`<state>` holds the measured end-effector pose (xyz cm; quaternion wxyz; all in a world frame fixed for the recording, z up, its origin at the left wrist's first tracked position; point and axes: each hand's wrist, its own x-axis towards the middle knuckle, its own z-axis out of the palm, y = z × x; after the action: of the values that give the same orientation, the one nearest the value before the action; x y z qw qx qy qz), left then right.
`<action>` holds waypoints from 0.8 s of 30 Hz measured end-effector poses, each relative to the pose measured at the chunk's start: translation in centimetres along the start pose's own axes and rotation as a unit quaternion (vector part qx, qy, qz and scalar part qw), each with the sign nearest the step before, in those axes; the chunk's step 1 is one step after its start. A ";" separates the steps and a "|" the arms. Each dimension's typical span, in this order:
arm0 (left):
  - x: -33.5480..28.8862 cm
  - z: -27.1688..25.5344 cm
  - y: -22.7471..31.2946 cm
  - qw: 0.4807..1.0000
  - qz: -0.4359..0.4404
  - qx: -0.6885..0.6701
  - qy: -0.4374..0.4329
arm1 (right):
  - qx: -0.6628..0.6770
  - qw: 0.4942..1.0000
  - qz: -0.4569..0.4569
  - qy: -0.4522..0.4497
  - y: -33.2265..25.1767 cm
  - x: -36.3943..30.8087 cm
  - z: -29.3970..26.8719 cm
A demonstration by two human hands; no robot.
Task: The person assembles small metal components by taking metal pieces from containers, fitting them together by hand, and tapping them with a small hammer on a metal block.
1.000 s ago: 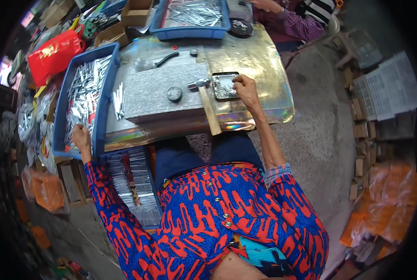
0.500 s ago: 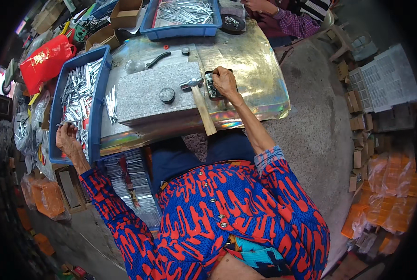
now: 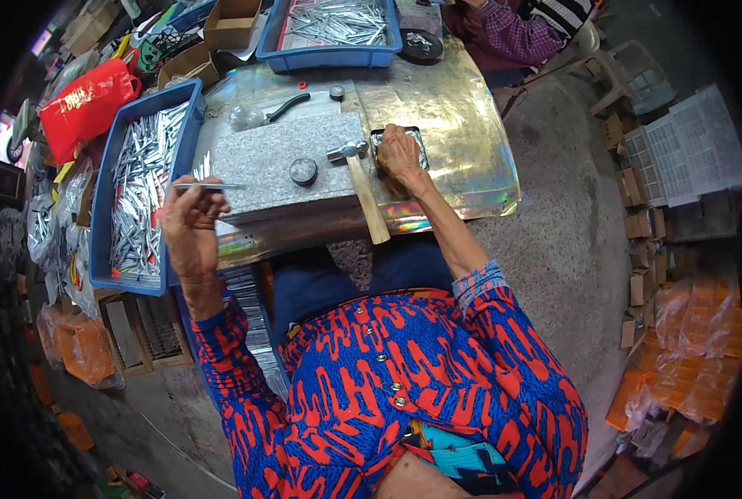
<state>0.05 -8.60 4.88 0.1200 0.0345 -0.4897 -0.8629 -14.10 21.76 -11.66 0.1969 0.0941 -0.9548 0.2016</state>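
Pinched in my left hand (image 3: 192,229) is a slim silver metal rod (image 3: 213,186), lying level just above the left edge of a grey stone block (image 3: 263,158). My right hand (image 3: 400,156) reaches into a small black tray (image 3: 423,148) of little shiny pieces, its fingers bent and their tips hidden. Between the hands, a hammer (image 3: 364,187) rests with its head on the block and its wooden handle toward me. A small round dark-rimmed piece (image 3: 303,171) sits on the block. More rods (image 3: 203,166) lie left of it, partly behind my left hand.
A blue bin (image 3: 100,224) full of similar rods stands at the left, another blue bin (image 3: 337,58) at the back. Black-handled pliers (image 3: 288,106) lie behind the block. A red bag (image 3: 84,108) is far left. At the back right sits another person in a purple checked sleeve (image 3: 516,33).
My left hand has come out of the left blue bin and moved right to the block, carrying a rod. My right hand has sunk slightly lower over the black tray.
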 end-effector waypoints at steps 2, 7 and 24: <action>-0.5 1.9 -0.8 0.999 -0.016 -0.018 -0.033 | 0.024 0.998 -0.040 -0.041 1.0 -0.4 -0.5; -0.9 3.7 -3.9 0.991 -0.110 -0.058 -0.056 | 0.231 0.973 0.021 -0.018 1.2 -0.5 -3.0; -1.3 7.1 -9.6 0.983 -0.143 -0.104 -0.053 | 0.795 0.551 0.202 -0.156 -0.3 -2.1 -8.0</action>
<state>-1.58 2.39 0.28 -0.0275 0.0454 -0.3931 -0.9179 -9.44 25.09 -5.73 -0.1565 0.0466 -0.4154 0.8948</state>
